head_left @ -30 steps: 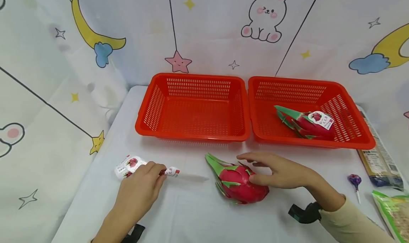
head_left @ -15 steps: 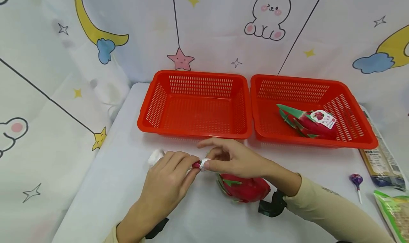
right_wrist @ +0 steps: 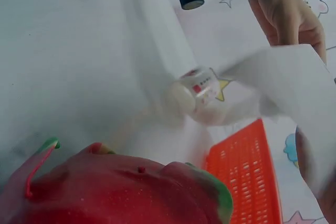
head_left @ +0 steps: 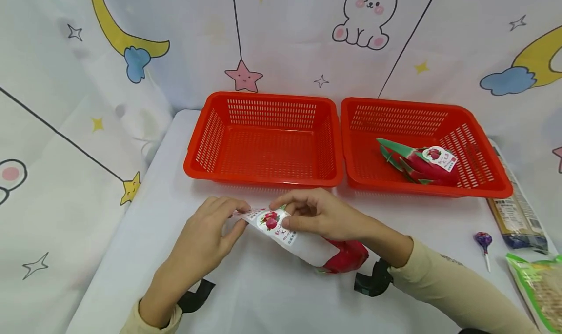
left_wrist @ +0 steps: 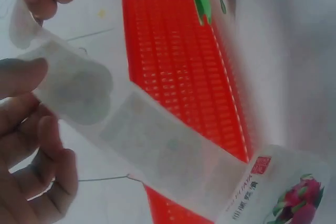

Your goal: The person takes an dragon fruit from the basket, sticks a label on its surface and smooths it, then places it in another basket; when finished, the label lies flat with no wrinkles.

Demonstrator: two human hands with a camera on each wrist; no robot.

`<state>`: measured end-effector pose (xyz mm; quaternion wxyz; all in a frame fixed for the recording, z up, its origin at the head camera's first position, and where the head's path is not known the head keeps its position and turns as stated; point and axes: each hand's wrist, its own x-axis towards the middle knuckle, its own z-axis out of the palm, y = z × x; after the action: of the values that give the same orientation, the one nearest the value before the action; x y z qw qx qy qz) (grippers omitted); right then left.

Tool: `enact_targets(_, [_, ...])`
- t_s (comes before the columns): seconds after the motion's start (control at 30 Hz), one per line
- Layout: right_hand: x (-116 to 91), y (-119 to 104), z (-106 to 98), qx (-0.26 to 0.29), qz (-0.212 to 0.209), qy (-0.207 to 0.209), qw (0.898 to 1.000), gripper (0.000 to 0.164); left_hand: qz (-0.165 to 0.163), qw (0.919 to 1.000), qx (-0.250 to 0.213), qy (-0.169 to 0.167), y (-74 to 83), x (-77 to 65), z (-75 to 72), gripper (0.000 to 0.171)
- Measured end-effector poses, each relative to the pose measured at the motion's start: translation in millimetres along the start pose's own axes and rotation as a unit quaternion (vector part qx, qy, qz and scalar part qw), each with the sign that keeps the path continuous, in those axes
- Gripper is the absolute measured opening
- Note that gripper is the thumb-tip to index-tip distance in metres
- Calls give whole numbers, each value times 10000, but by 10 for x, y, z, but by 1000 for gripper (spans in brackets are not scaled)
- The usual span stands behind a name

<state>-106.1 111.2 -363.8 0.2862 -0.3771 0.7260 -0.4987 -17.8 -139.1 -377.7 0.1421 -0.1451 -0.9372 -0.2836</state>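
A strip of white dragon fruit stickers [head_left: 274, 225] stretches between the two hands, its printed face up. My left hand [head_left: 199, 234] pinches its left end between thumb and index finger. The thumb and index finger of my right hand [head_left: 322, 217] hold it farther right, by the printed round picture. In the left wrist view, the pale back of the strip [left_wrist: 152, 148] hangs down toward a printed sticker [left_wrist: 296, 195]. Beneath the strip, a red dragon fruit [head_left: 351, 257] lies on the table, partly covered by it; its skin [right_wrist: 121, 192] fills the right wrist view's lower part.
Two red plastic baskets stand behind: the left basket [head_left: 263, 180] bare inside, the right basket [head_left: 364, 183] holding a stickered dragon fruit [head_left: 443, 170]. At the right lie a lollipop [head_left: 483, 239], a brown packet [head_left: 518, 217] and a green-edged bag [head_left: 537, 283].
The right hand has left the dragon fruit and taken hold of the sticker strip. The left hand came over with the strip, then drew back left, and the strip now spreads between both hands.
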Motion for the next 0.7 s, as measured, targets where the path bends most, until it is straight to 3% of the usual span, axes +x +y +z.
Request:
enact_targets(0.1, [16,9,14,188,-87,-80,9998,37,209,9985,-297,399,-22,15,28,19])
enact_targets(0.3, [38,61,59,686,-150,-28,9975,31,772,9892,-663,1058,-3,22,131,21])
enact_targets(0.43, [41,72,105,784,-65,238,9966,29,837,9878,-723,1095,6,19,160,21])
enact_targets(0.7, [57,63,179,559,19,962,9938,19,636,9921,-539,938,-52,-35,153,21])
